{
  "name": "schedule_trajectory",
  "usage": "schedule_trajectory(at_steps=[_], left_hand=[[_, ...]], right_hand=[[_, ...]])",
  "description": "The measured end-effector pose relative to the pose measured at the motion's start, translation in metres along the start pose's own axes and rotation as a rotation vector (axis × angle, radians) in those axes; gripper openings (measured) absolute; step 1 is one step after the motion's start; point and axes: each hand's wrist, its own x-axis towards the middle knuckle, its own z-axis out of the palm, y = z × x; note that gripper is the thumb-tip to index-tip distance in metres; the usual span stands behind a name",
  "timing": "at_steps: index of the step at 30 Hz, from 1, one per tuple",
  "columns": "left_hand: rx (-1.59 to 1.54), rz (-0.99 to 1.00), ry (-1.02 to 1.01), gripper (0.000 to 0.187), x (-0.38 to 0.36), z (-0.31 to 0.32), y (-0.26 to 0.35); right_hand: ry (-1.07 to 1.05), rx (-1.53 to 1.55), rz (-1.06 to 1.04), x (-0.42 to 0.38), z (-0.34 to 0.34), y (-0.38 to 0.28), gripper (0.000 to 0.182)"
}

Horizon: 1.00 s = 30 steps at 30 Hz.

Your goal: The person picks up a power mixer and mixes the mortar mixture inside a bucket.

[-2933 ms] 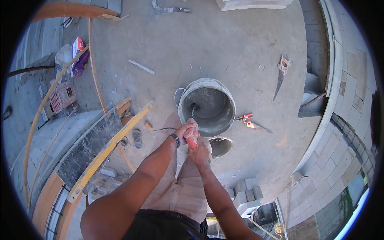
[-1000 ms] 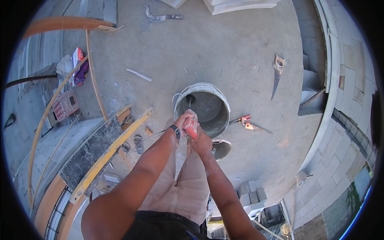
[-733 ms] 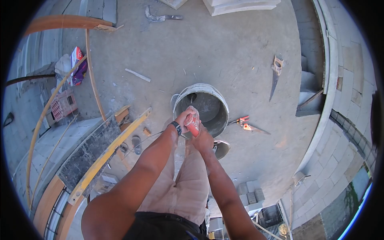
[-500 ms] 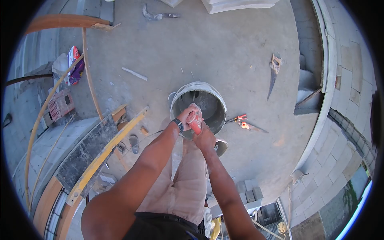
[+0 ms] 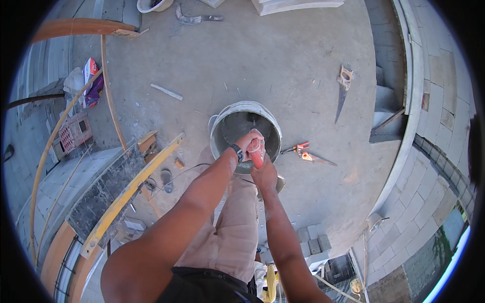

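A dusty red power tool (image 5: 257,153) is held over a large whitish bucket (image 5: 215,132). My left hand (image 5: 248,143) wraps round its upper part, a dark watch on that wrist. Lower down, near the bucket's front rim, my right hand (image 5: 264,175) grips the tool's handle end. A thin shaft runs from the tool into the grey mix (image 5: 236,126) inside the bucket. The shaft's lower end is hidden in the mix. A dark cable trails to the left of my legs.
Right of the bucket lie red-handled pliers (image 5: 301,147) and a handsaw (image 5: 318,159); another handsaw (image 5: 342,93) is farther off. A yellow level (image 5: 134,192) leans at the left. Stair openings (image 5: 388,106) edge the floor at the right. A small bucket (image 5: 280,183) stands near my right hand.
Both hands and the red tool have moved right across the bucket's opening. The view has shifted slightly, and a white basin now shows at the top.
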Motion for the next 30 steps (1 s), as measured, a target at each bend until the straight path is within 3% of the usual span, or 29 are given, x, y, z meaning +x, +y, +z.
schedule_trajectory(at_steps=[3, 10, 15, 17, 18, 19, 21, 25, 30], left_hand=[[0.004, 0.017, -0.011, 0.019, -0.001, 0.008, -0.004], [0.015, -0.070, 0.014, 0.017, -0.002, 0.011, -0.018], [-0.037, -0.096, 0.059, 0.018, 0.000, -0.003, -0.032], [-0.068, -0.207, -0.061, 0.017, 0.010, -0.026, -0.042], [-0.087, -0.182, 0.063, 0.015, 0.005, -0.026, -0.047], [-0.089, -0.183, 0.063, 0.015, 0.005, -0.034, -0.052], [-0.118, -0.118, -0.110, 0.014, -0.001, -0.050, -0.056], [-0.083, -0.003, 0.160, 0.017, -0.021, -0.057, -0.057], [-0.079, 0.027, 0.112, 0.022, -0.037, -0.078, -0.037]], right_hand=[[-0.059, -0.030, 0.009, 0.002, -0.005, 0.007, 0.058], [-0.123, 0.028, 0.063, -0.004, -0.014, 0.017, 0.055], [-0.198, -0.090, 0.084, -0.010, -0.011, 0.026, 0.056], [-0.242, -0.116, 0.093, -0.014, -0.013, 0.024, 0.057], [-0.275, -0.127, 0.097, -0.016, -0.013, 0.024, 0.057], [-0.276, -0.128, 0.097, -0.018, -0.010, 0.028, 0.057], [-0.332, -0.112, 0.068, -0.021, -0.001, 0.033, 0.058], [-0.344, -0.131, 0.042, -0.030, 0.018, 0.030, 0.058], [-0.196, -0.023, -0.138, -0.035, 0.041, 0.014, 0.059]])
